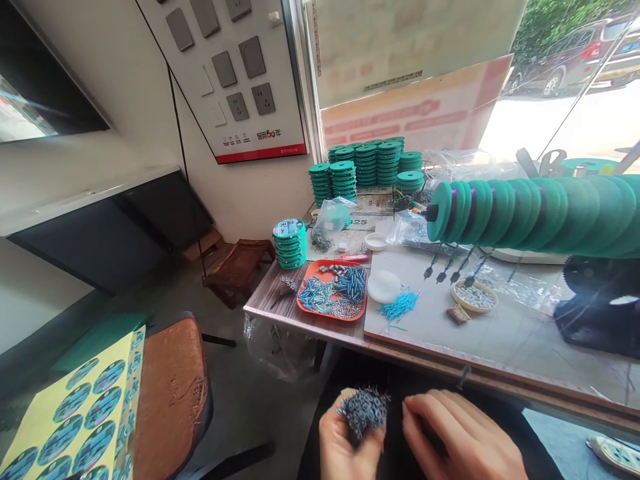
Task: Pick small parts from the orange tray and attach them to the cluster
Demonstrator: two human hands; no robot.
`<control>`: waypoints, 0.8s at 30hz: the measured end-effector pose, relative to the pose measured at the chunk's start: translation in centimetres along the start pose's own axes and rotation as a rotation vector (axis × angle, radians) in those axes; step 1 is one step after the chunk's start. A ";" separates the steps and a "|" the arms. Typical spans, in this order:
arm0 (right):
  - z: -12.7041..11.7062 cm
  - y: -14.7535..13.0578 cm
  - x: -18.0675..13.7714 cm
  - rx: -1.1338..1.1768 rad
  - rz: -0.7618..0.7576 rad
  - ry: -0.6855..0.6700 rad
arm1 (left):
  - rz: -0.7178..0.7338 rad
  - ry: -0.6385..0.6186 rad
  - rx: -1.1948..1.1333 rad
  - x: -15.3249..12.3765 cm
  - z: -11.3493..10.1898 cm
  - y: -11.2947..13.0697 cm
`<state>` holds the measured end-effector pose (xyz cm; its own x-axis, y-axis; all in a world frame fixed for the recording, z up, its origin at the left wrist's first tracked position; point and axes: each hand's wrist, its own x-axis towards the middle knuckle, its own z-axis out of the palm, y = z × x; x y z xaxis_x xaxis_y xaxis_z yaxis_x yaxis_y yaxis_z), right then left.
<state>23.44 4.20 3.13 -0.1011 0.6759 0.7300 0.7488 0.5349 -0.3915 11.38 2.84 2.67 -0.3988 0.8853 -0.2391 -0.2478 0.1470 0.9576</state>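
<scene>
Bundle of small dark ringed pieces (364,410) squeezed between thumb and fingers of the left hand (345,443), ends facing up, probably to keep so many loose bits together and in sight. Right hand (463,433) just beside, fingers curled in narrow toward the thumb; cannot tell whether pinching anything thin. Both low, over dark cloth in front of the wooden table (273,293), perhaps for the support of a lap. Beyond, on the tabletop, an orange tray (313,271) of small parts, apparently heaped by kind for easy picking; near it, blue tubes (400,305) loose on a pale board (415,327), and a round dish (483,310) of grey pellets, likely contained against rolling. Over the board, a row of green spools (505,213) side by side, seemingly on one shaft, with dark weighted threads below. Farther back, stacked spools (367,165) near the window, likely for saving room. Around, a brown chair (167,393) with a sticker sheet (85,407) at its left, a low stool (240,267), a switch panel (285,110) on the wall, a parked car (570,57) outside.
</scene>
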 end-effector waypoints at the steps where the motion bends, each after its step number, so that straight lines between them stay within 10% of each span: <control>1: 0.1 0.1 0.0 -0.029 0.009 -0.031 | 0.028 0.039 0.012 -0.1 0.0 -0.1; 14: 0.3 0.4 -0.8 -0.049 0.005 -0.120 | 0.051 0.239 0.017 -0.1 0.4 -0.6; 24: 0.3 0.3 -1.1 -0.034 0.065 -0.160 | 0.135 0.071 -0.009 -0.1 0.7 0.2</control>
<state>23.55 3.76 2.09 -0.1527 0.7820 0.6042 0.7784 0.4719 -0.4141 12.01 3.06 3.00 -0.4904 0.8633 -0.1192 -0.1953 0.0245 0.9804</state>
